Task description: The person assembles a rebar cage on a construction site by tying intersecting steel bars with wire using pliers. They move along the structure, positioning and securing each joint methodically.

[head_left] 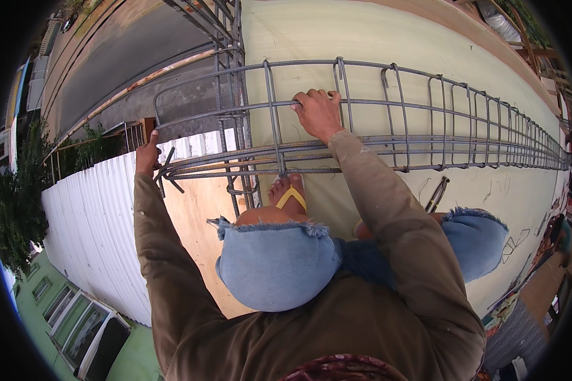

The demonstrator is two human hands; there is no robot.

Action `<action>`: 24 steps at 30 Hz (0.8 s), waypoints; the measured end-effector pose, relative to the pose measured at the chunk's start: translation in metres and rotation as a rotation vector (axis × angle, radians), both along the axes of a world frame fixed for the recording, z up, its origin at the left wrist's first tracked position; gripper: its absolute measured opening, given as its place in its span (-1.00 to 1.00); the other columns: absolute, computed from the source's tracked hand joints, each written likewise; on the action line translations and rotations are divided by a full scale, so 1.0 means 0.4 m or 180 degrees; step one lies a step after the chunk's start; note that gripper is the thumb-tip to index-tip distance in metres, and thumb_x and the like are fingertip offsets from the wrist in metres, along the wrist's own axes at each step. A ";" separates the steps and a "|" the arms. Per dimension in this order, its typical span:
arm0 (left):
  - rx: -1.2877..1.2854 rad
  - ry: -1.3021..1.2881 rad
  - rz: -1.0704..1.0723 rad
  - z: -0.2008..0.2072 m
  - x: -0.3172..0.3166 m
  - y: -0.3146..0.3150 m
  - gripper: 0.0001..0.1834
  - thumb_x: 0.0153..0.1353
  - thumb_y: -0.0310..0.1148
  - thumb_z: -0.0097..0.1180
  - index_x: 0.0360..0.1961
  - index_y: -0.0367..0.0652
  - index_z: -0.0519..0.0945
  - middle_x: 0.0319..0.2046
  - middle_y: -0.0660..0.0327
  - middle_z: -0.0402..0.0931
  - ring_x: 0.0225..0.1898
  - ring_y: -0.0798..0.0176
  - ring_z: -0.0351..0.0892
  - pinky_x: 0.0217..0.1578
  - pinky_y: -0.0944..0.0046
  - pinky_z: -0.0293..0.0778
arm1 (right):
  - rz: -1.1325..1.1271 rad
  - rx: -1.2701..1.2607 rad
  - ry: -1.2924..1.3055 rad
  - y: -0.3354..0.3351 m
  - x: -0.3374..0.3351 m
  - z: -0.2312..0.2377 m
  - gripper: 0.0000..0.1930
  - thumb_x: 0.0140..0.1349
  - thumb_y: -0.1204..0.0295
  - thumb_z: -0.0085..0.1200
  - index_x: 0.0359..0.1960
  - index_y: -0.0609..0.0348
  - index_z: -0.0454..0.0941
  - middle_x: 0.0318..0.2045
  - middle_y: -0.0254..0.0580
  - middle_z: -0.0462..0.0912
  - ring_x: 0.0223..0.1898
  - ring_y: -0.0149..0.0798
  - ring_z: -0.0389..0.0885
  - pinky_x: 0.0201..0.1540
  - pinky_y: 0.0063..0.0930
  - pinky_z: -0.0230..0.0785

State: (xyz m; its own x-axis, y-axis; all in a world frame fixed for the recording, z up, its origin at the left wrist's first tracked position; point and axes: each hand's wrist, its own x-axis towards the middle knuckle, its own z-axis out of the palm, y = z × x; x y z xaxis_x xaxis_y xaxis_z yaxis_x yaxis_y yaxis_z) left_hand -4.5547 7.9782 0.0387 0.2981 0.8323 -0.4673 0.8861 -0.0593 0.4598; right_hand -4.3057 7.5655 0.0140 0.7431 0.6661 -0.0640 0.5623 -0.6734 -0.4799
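Note:
A long cage of steel rebar (426, 105) with rectangular stirrups stretches from beside my left hand to the far right. My right hand (320, 115) is closed over its middle long bar, next to a stirrup. At the cage's left end, my left hand (147, 157) is closed around the bent end of a bar, its thumb pointing up; the other fingers are mostly hidden. Just right of this hand, the lower bars gather into a bundle with bent ends (165, 171). Upright column rebar (232, 82) with ties stands behind the cage's left part.
My sandalled foot (291, 193) is on the pale slab (362, 203), close under the cage. A pincer-like tool (437, 193) lies near my other leg. Left of the slab edge are a plywood sheet (197, 209), white corrugated sheeting (95, 209) and a road (121, 57) below.

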 end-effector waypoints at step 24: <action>0.0085 0.0086 0.0147 -0.001 -0.002 -0.006 -0.19 0.22 0.32 0.19 -0.42 -0.45 0.66 -0.57 0.08 0.54 -0.62 0.22 0.45 -0.65 0.16 0.44 | 0.0135 -0.0571 0.1470 0.122 0.012 0.046 -0.48 0.36 -0.12 0.01 0.08 -0.02 0.67 -0.07 -0.15 0.74 0.06 -0.10 0.62 0.23 0.03 -0.01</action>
